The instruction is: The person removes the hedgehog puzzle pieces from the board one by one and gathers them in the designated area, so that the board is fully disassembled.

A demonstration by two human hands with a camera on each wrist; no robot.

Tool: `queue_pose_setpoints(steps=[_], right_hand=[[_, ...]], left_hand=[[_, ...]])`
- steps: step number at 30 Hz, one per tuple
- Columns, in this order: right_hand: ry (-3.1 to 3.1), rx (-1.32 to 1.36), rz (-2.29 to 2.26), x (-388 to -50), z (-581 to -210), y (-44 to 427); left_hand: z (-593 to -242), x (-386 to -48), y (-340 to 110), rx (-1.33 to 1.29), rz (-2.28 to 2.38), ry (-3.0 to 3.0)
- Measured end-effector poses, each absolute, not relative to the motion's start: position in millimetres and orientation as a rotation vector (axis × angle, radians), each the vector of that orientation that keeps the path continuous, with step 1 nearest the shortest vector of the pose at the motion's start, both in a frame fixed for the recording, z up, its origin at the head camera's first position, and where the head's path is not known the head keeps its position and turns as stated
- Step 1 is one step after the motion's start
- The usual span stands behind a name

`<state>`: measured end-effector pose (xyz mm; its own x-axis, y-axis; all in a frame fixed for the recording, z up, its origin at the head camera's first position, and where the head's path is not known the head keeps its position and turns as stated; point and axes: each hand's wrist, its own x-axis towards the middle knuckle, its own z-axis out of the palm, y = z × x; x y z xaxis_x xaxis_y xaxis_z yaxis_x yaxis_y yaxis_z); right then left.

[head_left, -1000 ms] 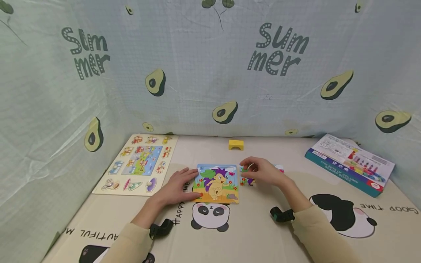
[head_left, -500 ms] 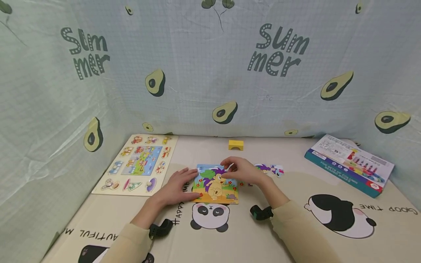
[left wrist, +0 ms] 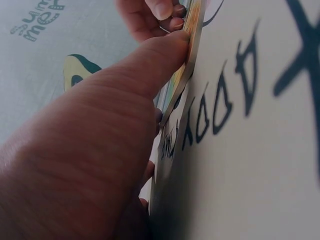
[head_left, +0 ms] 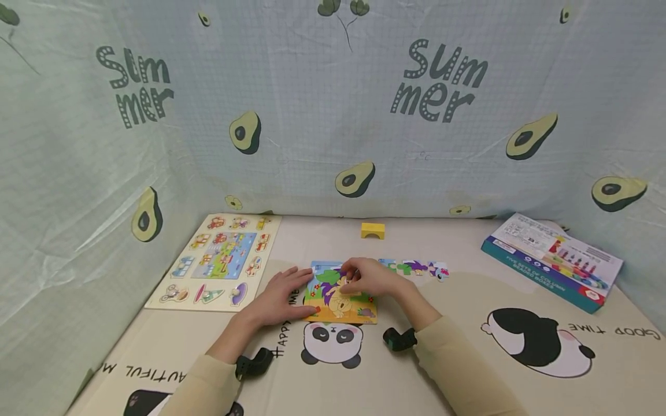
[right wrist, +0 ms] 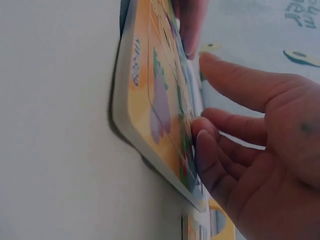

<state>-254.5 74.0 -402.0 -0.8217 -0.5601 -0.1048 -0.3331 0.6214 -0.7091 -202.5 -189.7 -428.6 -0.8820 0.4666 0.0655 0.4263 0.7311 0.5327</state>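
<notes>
A hedgehog puzzle board (head_left: 322, 315) lies on the table in the head view. My left hand (head_left: 281, 296) rests along its left edge, fingers spread on the table side and thumb on the lower corner. In the left wrist view the thumb (left wrist: 160, 55) presses the board's edge. Bent over the upper right of the puzzle, my right hand (head_left: 372, 276) touches its surface with the fingertips. In the right wrist view those curled fingers (right wrist: 207, 150) meet the board, the thumb a little apart; whether a piece lies between them is hidden. Loose puzzle pieces (head_left: 416, 267) lie right of the board.
A yellow arch block (head_left: 373, 230) stands behind the puzzle. At left lies a pegged picture board (head_left: 208, 300); at right, a bead box (head_left: 551, 260). A printed curtain (head_left: 312, 115) bounds the back and sides of the table.
My right hand has moved left from the loose pieces onto the puzzle board, then slightly lower on it. The left hand stays in place.
</notes>
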Motion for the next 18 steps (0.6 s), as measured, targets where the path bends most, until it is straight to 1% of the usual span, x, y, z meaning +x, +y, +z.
queue_pose_setpoints(steps=[9,18], right_hand=[[2.620,-0.661,-0.821,-247.5,-395.7,61.4],[2.645,-0.681,-0.803,-243.6,-394.0,59.1]], left_hand=[[-427.5,-202.2,-190.1,0.744,0.860,2.853],[-428.8,-201.6,-190.5,0.745,0.855,2.855]])
